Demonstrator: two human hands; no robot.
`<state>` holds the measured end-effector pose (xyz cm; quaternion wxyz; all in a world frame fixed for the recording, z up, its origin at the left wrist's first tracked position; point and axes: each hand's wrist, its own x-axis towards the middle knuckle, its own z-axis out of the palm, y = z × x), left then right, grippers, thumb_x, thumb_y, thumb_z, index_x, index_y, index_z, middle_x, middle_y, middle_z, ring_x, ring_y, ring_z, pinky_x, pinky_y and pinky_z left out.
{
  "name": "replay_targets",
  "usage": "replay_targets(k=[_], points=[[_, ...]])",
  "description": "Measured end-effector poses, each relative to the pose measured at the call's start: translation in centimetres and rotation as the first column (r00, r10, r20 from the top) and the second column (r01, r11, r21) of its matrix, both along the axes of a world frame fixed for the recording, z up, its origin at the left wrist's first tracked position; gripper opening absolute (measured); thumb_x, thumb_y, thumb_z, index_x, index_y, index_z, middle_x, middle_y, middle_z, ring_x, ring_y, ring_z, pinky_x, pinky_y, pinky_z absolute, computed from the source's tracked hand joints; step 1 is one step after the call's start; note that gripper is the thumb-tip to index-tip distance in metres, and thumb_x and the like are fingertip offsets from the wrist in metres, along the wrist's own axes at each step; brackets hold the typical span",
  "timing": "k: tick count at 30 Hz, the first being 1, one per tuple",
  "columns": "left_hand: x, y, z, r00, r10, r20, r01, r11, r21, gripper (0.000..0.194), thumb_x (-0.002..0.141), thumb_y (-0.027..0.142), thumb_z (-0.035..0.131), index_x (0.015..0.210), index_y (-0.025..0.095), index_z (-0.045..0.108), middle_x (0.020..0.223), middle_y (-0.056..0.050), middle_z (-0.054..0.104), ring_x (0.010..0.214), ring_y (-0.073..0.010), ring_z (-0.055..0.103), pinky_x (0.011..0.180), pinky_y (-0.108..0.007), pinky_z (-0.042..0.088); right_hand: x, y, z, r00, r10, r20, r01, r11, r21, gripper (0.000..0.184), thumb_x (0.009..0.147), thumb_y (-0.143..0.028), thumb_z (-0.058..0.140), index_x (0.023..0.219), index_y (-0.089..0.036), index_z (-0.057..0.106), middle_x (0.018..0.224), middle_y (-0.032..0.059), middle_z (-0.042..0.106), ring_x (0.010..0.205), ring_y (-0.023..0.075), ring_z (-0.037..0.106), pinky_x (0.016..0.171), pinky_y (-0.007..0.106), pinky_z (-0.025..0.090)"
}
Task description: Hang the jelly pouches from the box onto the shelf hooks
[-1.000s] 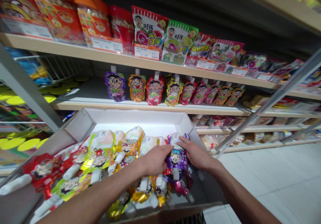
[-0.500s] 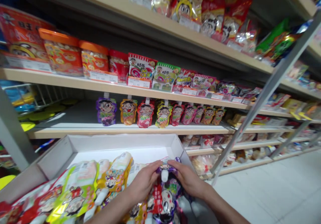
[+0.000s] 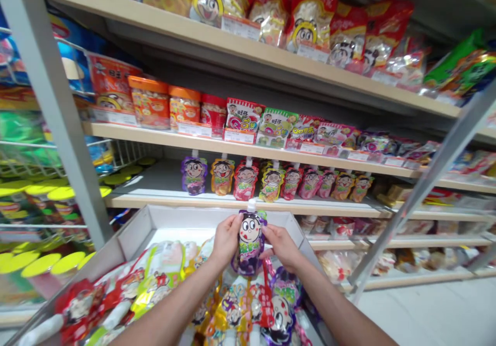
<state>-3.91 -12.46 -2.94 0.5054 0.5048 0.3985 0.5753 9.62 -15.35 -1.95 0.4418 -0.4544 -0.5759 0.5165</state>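
Note:
A purple jelly drink pouch with a white spout cap stands upright between my hands, its cartoon face turned toward me. My left hand pinches its left edge, and my right hand grips the right edge. Below it lies an open white carton filled with more pouches: yellow-green, red, gold and another purple one. On the low shelf behind, several spouted pouches stand in a row, with a purple one at the left end.
Above the row, a shelf holds snack tubs and candy bags. A grey post rises at the left, beside yellow-lidded jars. Another slanted post stands at the right, over pale floor.
The purple pouch has been lifted out of the carton and turned upright, with its face toward me. Both hands have risen with it. The view has shifted to the left.

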Motion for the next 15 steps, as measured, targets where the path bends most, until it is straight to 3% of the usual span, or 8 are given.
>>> replay_targets(k=[4,8,11,15], points=[[-1.7,0.5,0.7,0.994,0.084,0.063,-0.083,0.996,-0.012,0.036,0.065,0.046,0.047,0.066,0.011,0.054,0.056,0.000,0.056,0.050,-0.0101,0.048,0.049,-0.020,0.039,-2.3,1.0,0.0,0.998,-0.008,-0.055,0.007,1.000,-0.018,0.033,0.069,-0.044,0.044,0.082,-0.016,0.055,0.073,0.0027,0.057,0.065,0.0134,0.052,0.041,0.022,0.047],[-4.5,0.8,1.1,0.999,0.018,0.033,-0.018,1.000,-0.018,0.032,0.065,0.042,0.048,0.069,0.011,0.055,0.060,0.000,0.058,0.056,-0.0109,0.050,0.054,-0.021,0.040,-4.3,2.1,0.0,0.997,-0.032,-0.075,0.029,0.999,-0.038,0.031,0.068,-0.043,0.046,0.080,-0.015,0.054,0.071,0.0027,0.057,0.063,0.0129,0.053,0.041,0.022,0.047],[-7.1,0.8,0.9,0.996,-0.061,-0.070,0.059,0.998,-0.023,0.028,0.066,0.037,0.048,0.074,0.012,0.057,0.065,0.000,0.059,0.062,-0.0118,0.051,0.058,-0.022,0.040,-5.7,3.0,0.3,0.993,-0.052,-0.105,0.049,0.998,-0.025,0.030,0.068,-0.041,0.045,0.081,-0.015,0.052,0.075,0.0033,0.058,0.064,0.0131,0.054,0.042,0.022,0.047],[-10.2,1.3,0.6,0.957,0.074,-0.279,-0.081,0.997,-0.012,0.024,0.064,0.034,0.047,0.066,0.013,0.058,0.058,0.001,0.056,0.055,-0.0105,0.048,0.049,-0.020,0.037,-8.2,4.2,1.1,0.992,-0.046,-0.116,0.045,0.999,-0.010,0.027,0.068,-0.039,0.045,0.077,-0.015,0.050,0.074,0.0032,0.057,0.062,0.0125,0.053,0.042,0.021,0.046]])
